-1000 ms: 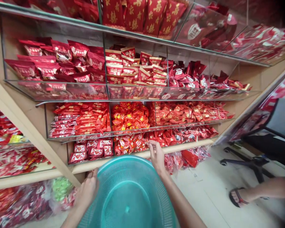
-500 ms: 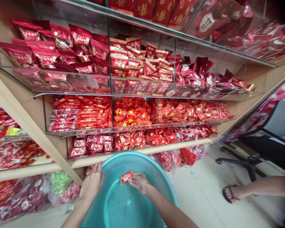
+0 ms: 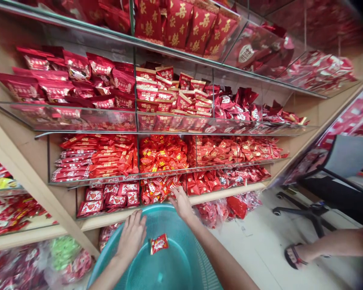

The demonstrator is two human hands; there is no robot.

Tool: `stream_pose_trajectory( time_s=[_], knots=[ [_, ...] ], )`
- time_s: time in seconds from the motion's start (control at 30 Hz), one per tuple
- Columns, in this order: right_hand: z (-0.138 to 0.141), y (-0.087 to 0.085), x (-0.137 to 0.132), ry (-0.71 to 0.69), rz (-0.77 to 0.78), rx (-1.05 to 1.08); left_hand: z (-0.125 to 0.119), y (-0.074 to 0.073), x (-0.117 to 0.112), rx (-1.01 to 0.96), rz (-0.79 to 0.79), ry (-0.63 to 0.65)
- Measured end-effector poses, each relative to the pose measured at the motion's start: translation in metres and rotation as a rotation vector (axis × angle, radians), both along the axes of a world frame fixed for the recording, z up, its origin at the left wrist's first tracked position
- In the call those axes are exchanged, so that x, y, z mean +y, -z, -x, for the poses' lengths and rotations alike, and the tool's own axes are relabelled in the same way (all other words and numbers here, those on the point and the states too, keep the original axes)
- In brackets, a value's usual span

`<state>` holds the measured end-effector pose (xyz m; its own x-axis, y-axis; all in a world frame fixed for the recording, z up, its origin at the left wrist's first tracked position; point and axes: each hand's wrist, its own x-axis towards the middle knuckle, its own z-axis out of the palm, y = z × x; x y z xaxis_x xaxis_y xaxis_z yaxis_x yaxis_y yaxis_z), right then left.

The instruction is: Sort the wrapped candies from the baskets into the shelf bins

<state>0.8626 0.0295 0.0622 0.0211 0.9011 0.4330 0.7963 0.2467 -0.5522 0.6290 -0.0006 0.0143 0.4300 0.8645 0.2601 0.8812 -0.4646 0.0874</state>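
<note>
A teal plastic basket (image 3: 187, 257) stands on the floor below me, its far side up against the shelf. Inside it, toward the far side, is one small red wrapped candy (image 3: 159, 244) with white lettering. My left hand (image 3: 132, 234) rests palm down at the basket's far left rim, fingers stretched out and slightly apart. Reaching over the far rim, my right hand (image 3: 182, 204) touches the lowest shelf's front, its bent fingers apart at a compartment of red and white wrapped candies (image 3: 155, 190). I see nothing held in it, though the fingertips blend with the candies.
Glass-fronted shelves (image 3: 175, 128) hold red candy packets in several compartments. Bagged goods (image 3: 213, 212) lie under the lowest shelf. To the right are a wheeled office chair (image 3: 329, 177) and another person's sandalled foot (image 3: 298, 257). A slanting wooden post (image 3: 36, 177) is at left.
My right hand has left the candy inside the basket and moved up and forward to the lowest shelf. The view has tilted up. My left hand stays at the rim.
</note>
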Motion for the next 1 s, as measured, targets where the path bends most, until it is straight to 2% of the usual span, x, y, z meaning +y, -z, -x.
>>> stream_pose_trajectory(
  time_s=[0.13, 0.27, 0.37, 0.47, 0.53, 0.6, 0.67, 0.73, 0.8, 0.87, 1.0],
  knots=[
    [-0.005, 0.008, 0.013, 0.019, 0.0, 0.052, -0.006, 0.015, -0.005, -0.05, -0.012, 0.135],
    [-0.02, 0.016, 0.018, 0.056, -0.028, 0.283, -0.004, 0.023, -0.011, -0.068, 0.029, 0.17],
    [-0.032, 0.009, 0.019, 0.1, -0.052, 0.535, -0.003, 0.02, -0.013, -0.094, 0.093, 0.17],
    [-0.037, -0.009, 0.011, 0.149, -0.089, 0.782, -0.009, 0.006, -0.011, -0.234, 0.205, 0.164],
    [-0.034, -0.019, -0.001, 0.166, -0.079, 0.927, -0.019, -0.009, -0.008, -0.428, 0.348, 0.151],
    [-0.023, -0.022, -0.014, 0.143, -0.004, 1.08, -0.033, -0.027, -0.005, -0.704, 0.589, 0.127],
    [-0.009, -0.017, -0.026, 0.07, 0.108, 1.241, -0.048, -0.041, -0.003, -0.999, 0.89, 0.079],
    [0.007, -0.006, -0.036, 0.007, 0.197, 1.372, -0.058, -0.045, -0.002, -1.215, 1.048, 0.059],
    [0.019, 0.006, -0.043, -0.007, 0.266, 1.456, -0.062, -0.039, -0.003, -1.325, 1.057, 0.024],
    [0.024, 0.017, -0.047, 0.003, 0.341, 1.483, -0.06, -0.025, -0.003, -1.334, 0.994, -0.019],
    [0.022, 0.037, -0.051, 0.03, 0.507, 1.343, -0.046, 0.004, 0.001, -1.156, 0.953, -0.018]
  ],
)
